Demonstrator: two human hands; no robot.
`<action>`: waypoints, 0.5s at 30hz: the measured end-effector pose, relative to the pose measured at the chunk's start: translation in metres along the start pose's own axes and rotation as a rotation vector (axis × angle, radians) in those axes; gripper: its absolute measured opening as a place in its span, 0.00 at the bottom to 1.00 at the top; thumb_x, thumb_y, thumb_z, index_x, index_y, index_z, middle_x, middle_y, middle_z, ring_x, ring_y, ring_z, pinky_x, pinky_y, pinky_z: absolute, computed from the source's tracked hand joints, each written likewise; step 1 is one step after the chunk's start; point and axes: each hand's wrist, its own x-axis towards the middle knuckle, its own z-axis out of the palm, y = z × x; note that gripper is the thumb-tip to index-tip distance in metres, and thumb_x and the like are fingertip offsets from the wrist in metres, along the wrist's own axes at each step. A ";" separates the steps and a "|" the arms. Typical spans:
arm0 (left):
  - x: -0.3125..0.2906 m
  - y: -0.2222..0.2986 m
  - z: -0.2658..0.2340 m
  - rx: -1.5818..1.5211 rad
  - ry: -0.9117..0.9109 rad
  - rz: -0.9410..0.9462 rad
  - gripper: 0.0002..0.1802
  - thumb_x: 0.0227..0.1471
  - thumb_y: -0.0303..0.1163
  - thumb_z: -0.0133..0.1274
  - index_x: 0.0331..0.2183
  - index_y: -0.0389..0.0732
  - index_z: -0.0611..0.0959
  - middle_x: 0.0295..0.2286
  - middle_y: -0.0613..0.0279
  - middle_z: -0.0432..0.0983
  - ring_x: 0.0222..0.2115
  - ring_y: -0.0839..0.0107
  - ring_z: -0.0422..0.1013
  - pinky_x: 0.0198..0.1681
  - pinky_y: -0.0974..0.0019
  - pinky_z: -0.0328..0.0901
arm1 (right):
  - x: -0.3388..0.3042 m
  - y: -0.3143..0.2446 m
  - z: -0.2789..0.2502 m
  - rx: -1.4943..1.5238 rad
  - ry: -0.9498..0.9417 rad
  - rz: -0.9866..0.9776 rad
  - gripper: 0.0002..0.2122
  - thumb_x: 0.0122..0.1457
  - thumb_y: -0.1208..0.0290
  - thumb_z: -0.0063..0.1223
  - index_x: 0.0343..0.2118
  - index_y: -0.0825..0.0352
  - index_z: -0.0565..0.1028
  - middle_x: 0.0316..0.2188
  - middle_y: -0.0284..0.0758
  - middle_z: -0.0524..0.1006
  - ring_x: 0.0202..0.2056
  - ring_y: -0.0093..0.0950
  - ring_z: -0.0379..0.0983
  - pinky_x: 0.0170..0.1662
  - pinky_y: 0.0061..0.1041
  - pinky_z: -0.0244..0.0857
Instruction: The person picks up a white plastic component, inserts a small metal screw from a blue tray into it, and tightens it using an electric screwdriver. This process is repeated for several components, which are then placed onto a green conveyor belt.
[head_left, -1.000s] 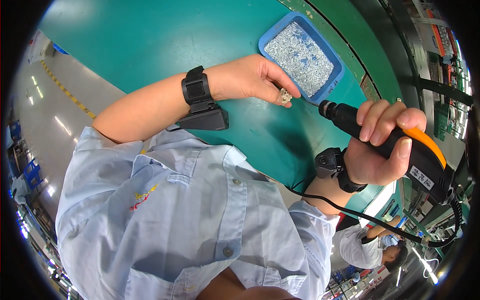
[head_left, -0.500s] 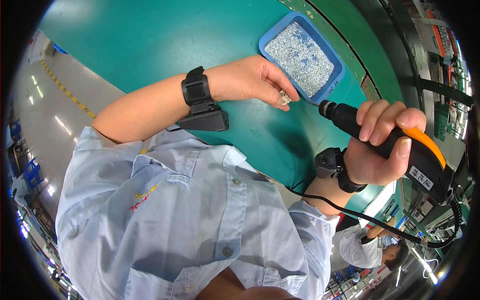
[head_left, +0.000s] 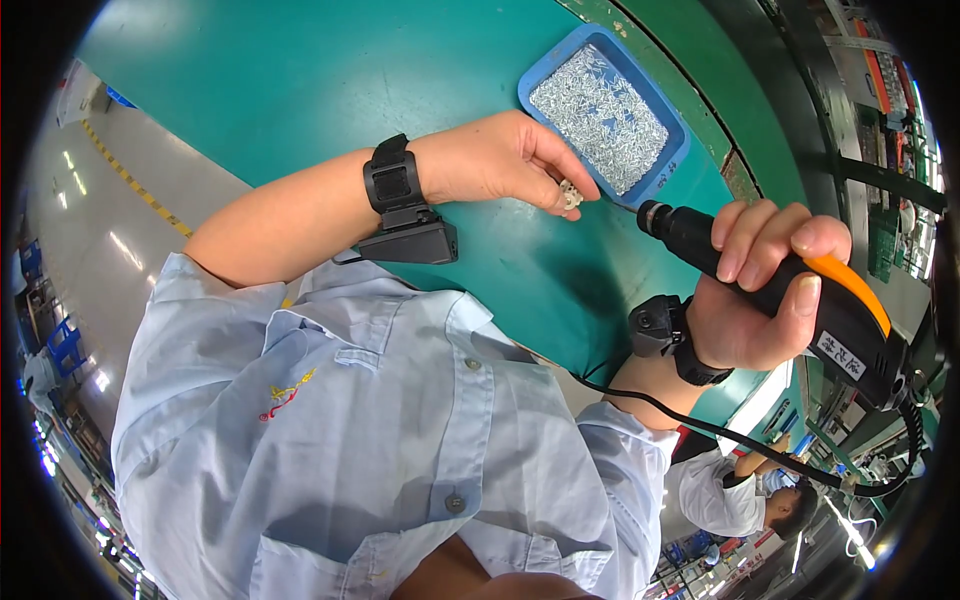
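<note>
We seem to be at the driving step: our left hand (head_left: 490, 160) pinches the part (head_left: 571, 196) between thumb and index finger, the tray (head_left: 532, 84) of metal pieces at its one o'clock, while our right hand (head_left: 738, 322) is wrapped round the driver (head_left: 688, 236) at its four o'clock. The next move, we judge, calls for a steady pinch and a well-aligned bit, though we cannot tell whether bit and part touch. Our left forearm reaches toward two o'clock; the driver points toward ten.
</note>
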 end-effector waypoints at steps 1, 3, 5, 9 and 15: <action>0.000 0.000 0.000 -0.002 -0.001 -0.004 0.15 0.46 0.28 0.57 0.39 0.36 0.80 0.34 0.59 0.78 0.36 0.74 0.74 0.43 0.72 0.66 | 0.000 0.000 0.000 -0.002 -0.003 0.000 0.14 0.53 0.63 0.52 0.35 0.67 0.65 0.15 0.31 0.66 0.16 0.23 0.64 0.24 0.24 0.60; 0.001 0.000 0.000 -0.004 -0.001 -0.008 0.15 0.46 0.28 0.57 0.39 0.36 0.80 0.34 0.59 0.78 0.36 0.74 0.74 0.43 0.72 0.66 | 0.001 0.001 -0.001 -0.003 -0.005 0.000 0.14 0.53 0.63 0.52 0.35 0.67 0.65 0.15 0.31 0.66 0.16 0.23 0.64 0.23 0.24 0.60; 0.001 0.000 0.000 0.008 -0.007 -0.010 0.15 0.46 0.28 0.57 0.39 0.36 0.80 0.34 0.59 0.78 0.35 0.74 0.74 0.43 0.72 0.66 | 0.001 0.001 -0.001 -0.004 -0.042 -0.006 0.12 0.53 0.63 0.47 0.35 0.66 0.66 0.16 0.29 0.63 0.17 0.21 0.60 0.25 0.23 0.55; 0.001 -0.006 0.000 0.009 -0.020 0.004 0.15 0.46 0.28 0.57 0.39 0.35 0.80 0.34 0.59 0.78 0.35 0.75 0.74 0.42 0.72 0.67 | 0.000 0.001 0.004 -0.005 -0.029 -0.005 0.11 0.53 0.63 0.46 0.35 0.65 0.65 0.16 0.28 0.62 0.17 0.20 0.58 0.24 0.22 0.53; -0.006 0.006 -0.009 -0.065 -0.071 -0.003 0.16 0.46 0.31 0.59 0.39 0.34 0.79 0.33 0.60 0.78 0.33 0.77 0.74 0.40 0.74 0.68 | -0.003 -0.001 0.013 -0.022 0.054 -0.038 0.11 0.53 0.64 0.49 0.33 0.65 0.64 0.15 0.28 0.62 0.16 0.19 0.58 0.22 0.20 0.52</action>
